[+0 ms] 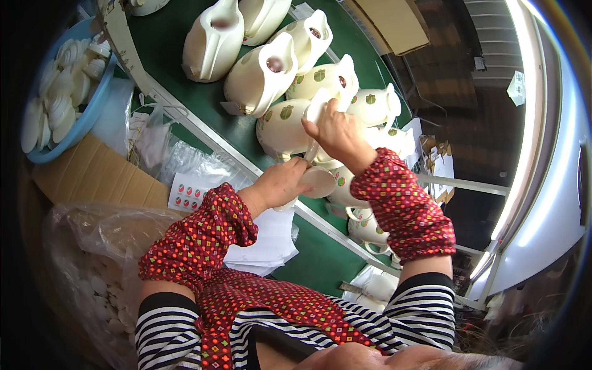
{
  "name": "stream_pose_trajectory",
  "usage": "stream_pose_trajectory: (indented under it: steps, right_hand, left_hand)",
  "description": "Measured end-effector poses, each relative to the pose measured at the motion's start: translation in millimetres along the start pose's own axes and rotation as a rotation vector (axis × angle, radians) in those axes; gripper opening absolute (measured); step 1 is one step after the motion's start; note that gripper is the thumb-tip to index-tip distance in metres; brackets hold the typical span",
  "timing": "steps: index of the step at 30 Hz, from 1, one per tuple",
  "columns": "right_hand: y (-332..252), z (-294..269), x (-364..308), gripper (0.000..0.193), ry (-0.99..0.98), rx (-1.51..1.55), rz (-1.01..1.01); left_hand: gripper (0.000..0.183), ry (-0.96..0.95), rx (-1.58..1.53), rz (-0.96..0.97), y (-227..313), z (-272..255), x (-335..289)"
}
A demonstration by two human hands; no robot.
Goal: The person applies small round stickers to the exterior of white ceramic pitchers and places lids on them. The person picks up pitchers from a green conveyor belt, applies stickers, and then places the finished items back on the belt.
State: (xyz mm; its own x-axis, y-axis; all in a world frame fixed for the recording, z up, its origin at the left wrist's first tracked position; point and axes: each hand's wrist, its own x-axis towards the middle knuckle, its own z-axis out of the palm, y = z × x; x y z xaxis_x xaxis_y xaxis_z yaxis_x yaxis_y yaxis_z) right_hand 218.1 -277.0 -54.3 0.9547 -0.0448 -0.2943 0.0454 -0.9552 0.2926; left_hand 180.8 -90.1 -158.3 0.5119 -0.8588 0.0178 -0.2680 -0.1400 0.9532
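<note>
Cream-coloured jugs [262, 77] with handles and small green and red prints crowd a green work surface. My left hand [280, 183], fingers closed, holds a white round lid [319, 183] at the near side of the jugs. Another white edge shows below those fingers, its kind unclear. My right hand [339, 132] is at the top of one jug [283, 126], thumb and fingers closed about a white lid [315, 111] at its mouth. The fingertips partly cover that lid, so whether it is seated cannot be told.
A blue basin [110, 74] of white lids stands at the far left. Below it lie brown cardboard [102, 172] and a clear plastic bag [92, 246] with white pieces. A sticker sheet [188, 191] and white papers [265, 240] lie near my left sleeve. A metal rail [197, 126] edges the surface.
</note>
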Motion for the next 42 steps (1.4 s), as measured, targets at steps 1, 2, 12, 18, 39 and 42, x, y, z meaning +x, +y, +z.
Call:
stream_pose_trajectory:
  steps: [1,2,12,18,39,42]
  right_hand:
    - [-3.4,5.8,3.1,0.087,0.013,-0.092,-0.016]
    - [-2.5,9.2,2.1,0.084,0.019,-0.088,0.014]
    - [-14.9,-94.2,-85.4,0.101,0.086,0.110,-0.516]
    - [7.8,-93.9,-85.8,0.113,0.239,0.090,-0.303]
    - [118.2,-60.5,78.9,0.095,-0.189,0.140,0.167]
    - [114.3,-67.2,91.6,0.109,-0.306,-0.036,0.264]
  left_hand:
    - [0.052,0.011,-0.009,-0.003,0.7,0.4,-0.8]
    - [0.052,0.021,-0.018,-0.004,1.2,0.8,-1.3]
    - [0.050,0.257,-0.303,-0.159,42.2,-63.5,-7.0]
    - [0.053,0.192,-0.010,-0.119,88.1,-93.2,42.3]
    - [0.021,0.504,-0.536,0.030,17.8,-113.5,86.4]
    - [0.023,0.493,-0.567,-0.021,16.8,-114.0,72.5]
